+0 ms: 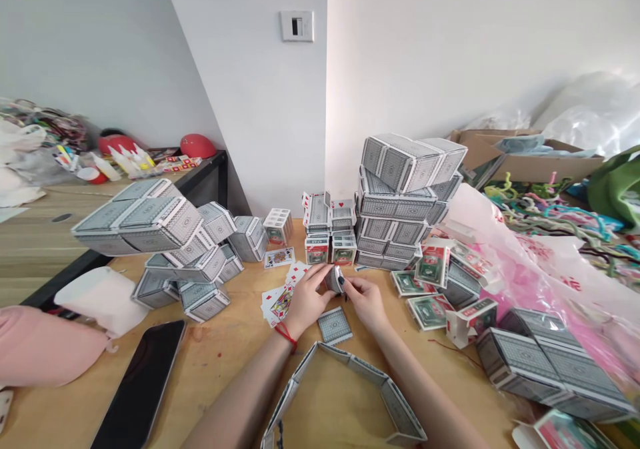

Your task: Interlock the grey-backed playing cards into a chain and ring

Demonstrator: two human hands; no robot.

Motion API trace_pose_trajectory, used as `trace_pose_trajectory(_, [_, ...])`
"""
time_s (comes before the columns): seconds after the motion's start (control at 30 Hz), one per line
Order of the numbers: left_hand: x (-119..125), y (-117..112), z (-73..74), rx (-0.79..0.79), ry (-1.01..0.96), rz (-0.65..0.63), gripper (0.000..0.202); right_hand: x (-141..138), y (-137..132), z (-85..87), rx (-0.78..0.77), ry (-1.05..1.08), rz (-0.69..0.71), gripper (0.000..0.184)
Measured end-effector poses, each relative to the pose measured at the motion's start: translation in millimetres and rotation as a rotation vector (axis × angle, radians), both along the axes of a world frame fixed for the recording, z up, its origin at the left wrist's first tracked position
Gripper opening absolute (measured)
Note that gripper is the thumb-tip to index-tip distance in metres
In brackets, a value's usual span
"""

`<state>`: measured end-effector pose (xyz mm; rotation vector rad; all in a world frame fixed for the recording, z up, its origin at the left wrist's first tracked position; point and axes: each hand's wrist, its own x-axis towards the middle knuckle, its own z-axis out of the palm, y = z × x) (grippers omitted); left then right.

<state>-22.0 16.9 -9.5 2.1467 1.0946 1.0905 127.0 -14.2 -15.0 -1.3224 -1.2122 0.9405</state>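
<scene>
My left hand (306, 300) and my right hand (364, 300) meet over the middle of the wooden table (225, 362), both closed on a small folded playing-card piece (334, 278) held between them. A red string circles my left wrist. A single face-down card (335, 326) lies just below my hands. Face-up cards (278, 300) are spread to the left of my left hand. In front of me stands a chain of joined cards (350, 376) bent into an open ring.
Stacks of card-built blocks rise at the left (145, 226) and at the back centre (405, 199); more lie at the right (540, 362). Green card boxes (430, 289) are scattered right of my hands. A dark phone (143, 382), pink plastic bag (530, 262), cardboard box (525, 159).
</scene>
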Motion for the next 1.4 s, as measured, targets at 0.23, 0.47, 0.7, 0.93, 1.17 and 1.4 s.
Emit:
trace_pose_trajectory(0.23, [-0.3,-0.5,-1.5,0.026,0.027,-0.006,0.053,-2.0,-2.6,1.6,-0.017,-0.015,-0.070,0.030])
trace_pose_trajectory(0.47, [0.7,-1.1,-2.1,0.039,0.041,0.001,0.052,-3.4,-3.8,1.4,-0.013,-0.014,-0.102,0.033])
trace_pose_trajectory(0.7, [1.9,-2.8,0.1,0.045,0.040,-0.002,0.052,-5.5,-5.0,0.2,0.004,-0.046,-0.153,0.033])
trace_pose_trajectory(0.93, [2.2,-3.2,0.8,0.048,0.023,-0.033,0.053,-6.2,-6.3,-0.9,0.062,-0.163,-0.215,0.027])
trace_pose_trajectory(1.17, [3.4,-2.3,0.5,0.050,0.022,0.000,0.054,-5.3,-11.6,2.5,0.168,-0.286,-0.163,0.025])
trace_pose_trajectory(1.4, [2.1,0.5,-0.8,0.084,0.027,0.026,0.058,-9.5,-14.2,1.1,0.263,-0.433,-0.122,0.032])
